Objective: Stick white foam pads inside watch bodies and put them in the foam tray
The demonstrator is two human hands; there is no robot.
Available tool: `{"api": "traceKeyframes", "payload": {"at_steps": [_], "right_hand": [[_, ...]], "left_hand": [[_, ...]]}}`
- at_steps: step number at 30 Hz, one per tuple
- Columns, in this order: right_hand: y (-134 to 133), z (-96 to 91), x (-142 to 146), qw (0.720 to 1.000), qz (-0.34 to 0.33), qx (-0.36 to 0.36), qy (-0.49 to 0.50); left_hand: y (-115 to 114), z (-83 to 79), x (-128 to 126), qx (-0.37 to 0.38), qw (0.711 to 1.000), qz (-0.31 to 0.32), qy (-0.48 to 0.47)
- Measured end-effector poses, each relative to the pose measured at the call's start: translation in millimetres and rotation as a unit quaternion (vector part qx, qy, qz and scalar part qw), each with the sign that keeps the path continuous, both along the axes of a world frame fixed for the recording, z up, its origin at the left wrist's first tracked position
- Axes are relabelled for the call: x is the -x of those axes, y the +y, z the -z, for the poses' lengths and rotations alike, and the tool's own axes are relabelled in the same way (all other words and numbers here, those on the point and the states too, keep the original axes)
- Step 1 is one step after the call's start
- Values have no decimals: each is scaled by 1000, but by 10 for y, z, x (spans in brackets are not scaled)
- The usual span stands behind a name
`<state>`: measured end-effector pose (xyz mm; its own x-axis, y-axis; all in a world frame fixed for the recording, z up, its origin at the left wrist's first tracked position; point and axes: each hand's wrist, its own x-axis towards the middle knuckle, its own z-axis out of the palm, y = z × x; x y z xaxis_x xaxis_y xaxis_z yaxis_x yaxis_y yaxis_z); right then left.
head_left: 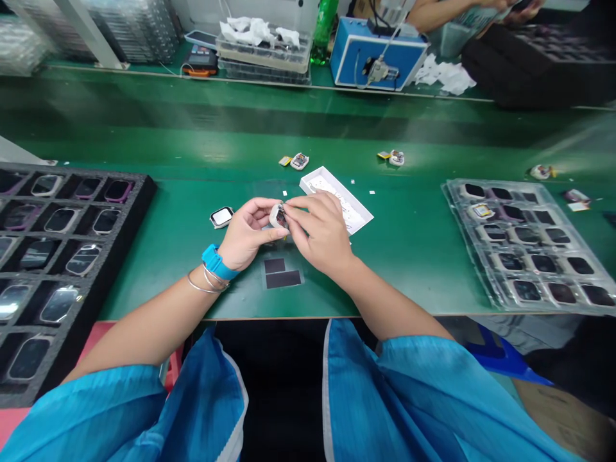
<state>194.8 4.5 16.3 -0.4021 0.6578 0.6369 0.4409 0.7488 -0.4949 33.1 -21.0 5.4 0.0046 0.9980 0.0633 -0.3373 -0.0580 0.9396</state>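
Between my two hands is an opened smartwatch case [276, 217], its dark inner parts facing right. My left hand [246, 232] grips the case with thumb and fingers. The fingertips of my right hand [321, 231] are pinched at its upper right edge; whether they hold a small part is hidden. Beside my left hand lies a watch with a white screen [222, 217]. A white box lid [362, 221] with small bits in it lies behind my right hand. Dark adhesive sheets [283, 278] on a clear backing are on the bench nearer to me.
At left stands a black foam tray [139, 192] of watches; at right, stacked clear trays [486, 282] hold more. Opened watch cases [299, 161] with yellow batteries lie on the green bench further back. A blue machine [351, 54] stands behind, near another person's arm [440, 13].
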Motion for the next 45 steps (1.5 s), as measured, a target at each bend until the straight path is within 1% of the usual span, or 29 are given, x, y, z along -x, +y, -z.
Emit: {"api": "traceKeyframes", "payload": {"at_steps": [1,2,3,4,5,6,8,9,10,11,12,14,16,18,20,23,25,28,31,33,35,37,39,41,43,45], "right_hand": [[24,1,-14,1000,-11,15,-2],[53,7,-26,999,-23,45,10],[88,18,-37,995,-38,90,36],[124,34,-46,985,-61,149,69],[160,53,-54,966,-93,216,104],[192,72,-60,939,-133,288,131],[237,97,-69,866,-213,425,157],[249,99,-74,830,-237,479,159],[254,91,-79,804,-243,518,161],[256,75,-86,789,-235,544,165],[256,53,-95,784,-219,556,171],[257,-1,-115,794,-185,545,197],[259,-45,-130,811,-164,511,231],[251,-65,-129,832,-152,470,254],[225,-62,-112,859,-144,421,252],[163,-37,-79,909,-118,332,224],[126,-20,-66,936,-95,274,198],[92,4,-64,965,-79,204,142],[83,39,-61,985,-61,142,75],[97,74,-43,991,-52,115,41],[131,115,-13,991,-55,118,25],[181,146,16,987,-51,150,39],[215,150,26,979,-19,189,74],[193,125,7,971,9,230,72],[94,95,-28,961,-10,275,-6],[-65,85,-59,948,-45,292,-115]], "left_hand": [[12,-1,16,3,1000,2,-1],[23,-5,33,8,1000,6,-4],[32,-11,50,15,1000,11,-9],[39,-18,67,22,1000,16,-16],[45,-27,85,28,999,21,-21],[49,-35,105,32,999,23,-26],[60,-52,151,32,999,24,-32],[67,-60,176,29,999,22,-37],[76,-68,202,25,999,19,-41],[86,-75,226,21,999,15,-45],[96,-81,249,19,999,11,-47],[114,-89,280,20,999,7,-51],[121,-90,289,35,998,16,-54],[117,-85,280,62,996,40,-59],[107,-78,262,94,991,69,-61],[95,-69,244,133,984,108,-54],[92,-62,237,154,978,134,-47],[90,-54,215,174,970,164,-43],[84,-55,161,184,970,152,-47],[82,-59,112,190,973,127,-44],[86,-63,65,199,974,102,-33],[100,-68,44,213,973,84,-22],[122,-78,69,225,972,68,-16],[148,-96,146,232,971,61,-12],[169,-121,255,243,966,85,-2],[180,-144,354,257,956,141,15]]}}
